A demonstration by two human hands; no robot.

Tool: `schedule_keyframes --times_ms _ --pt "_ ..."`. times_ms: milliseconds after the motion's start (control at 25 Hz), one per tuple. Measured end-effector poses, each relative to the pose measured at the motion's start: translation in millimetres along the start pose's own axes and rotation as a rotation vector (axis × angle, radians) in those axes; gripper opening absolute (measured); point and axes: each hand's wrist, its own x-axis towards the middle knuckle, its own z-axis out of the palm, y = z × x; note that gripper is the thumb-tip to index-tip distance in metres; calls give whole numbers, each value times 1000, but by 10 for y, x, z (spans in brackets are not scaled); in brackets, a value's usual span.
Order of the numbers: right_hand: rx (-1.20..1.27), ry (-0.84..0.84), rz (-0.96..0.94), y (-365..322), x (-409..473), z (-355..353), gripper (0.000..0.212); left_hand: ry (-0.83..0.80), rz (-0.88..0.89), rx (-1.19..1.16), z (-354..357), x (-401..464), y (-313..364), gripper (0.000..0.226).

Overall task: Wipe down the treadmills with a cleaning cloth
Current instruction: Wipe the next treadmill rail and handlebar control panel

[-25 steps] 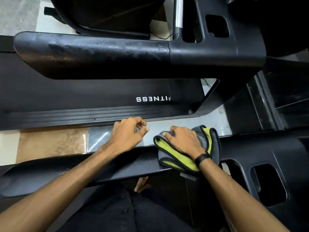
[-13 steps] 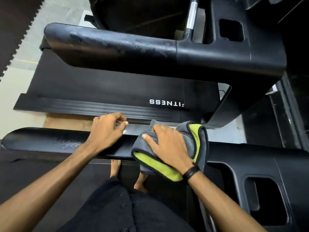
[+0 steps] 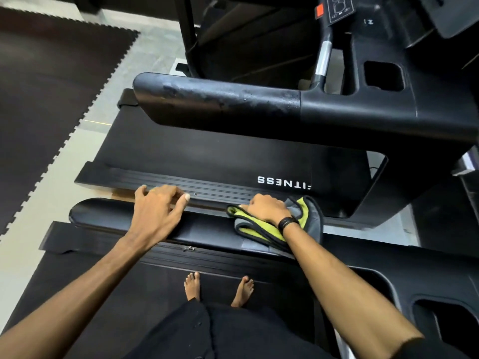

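Note:
I stand barefoot on the near treadmill's belt (image 3: 124, 294). My right hand (image 3: 267, 209) grips a grey and yellow-green cleaning cloth (image 3: 309, 216) and presses it on the top of the near black handrail (image 3: 103, 213). My left hand (image 3: 158, 211) rests on the same rail, left of the cloth, with loosely bent fingers reaching over its far edge. Beyond the rail stands a second treadmill: its belt (image 3: 194, 151) carries white lettering, and its handrail (image 3: 220, 99) looks smeared and speckled.
A dark interlocking floor mat (image 3: 39, 99) covers the far left, with pale floor (image 3: 31, 203) beside it. The far treadmill's console has a cup holder (image 3: 383, 76); the near console's recess (image 3: 445, 322) is at the lower right. My feet (image 3: 193, 286) are below the rail.
My right hand has slid the cloth along the near handrail toward its free left end, and my left hand moved the same way. The view has lifted, now showing my feet and the floor.

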Motion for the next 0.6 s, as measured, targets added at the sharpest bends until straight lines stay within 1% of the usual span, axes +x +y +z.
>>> schedule_keyframes --times_ms 80,200,240,280,320,440,520,600 --pt "-12 188 -94 -99 -213 79 49 3 59 9 50 -8 -37 51" --pt "-74 602 -241 50 -720 276 39 62 108 -2 109 -18 -65 47" --pt "-79 687 -246 139 -834 291 37 77 104 -2 117 -17 -70 47" --pt "-84 705 -220 248 -857 264 38 82 96 0 122 -12 -76 47" --pt "-86 653 -159 352 -804 214 40 79 86 6 126 -12 -83 47" --pt "-55 337 81 458 -425 37 47 71 64 23 143 -2 -65 48" --pt "-37 146 127 273 -115 -10 53 56 38 23 133 -2 -74 48" --pt "-35 36 109 -1 99 31 60 59 32 9 140 -4 -84 47"
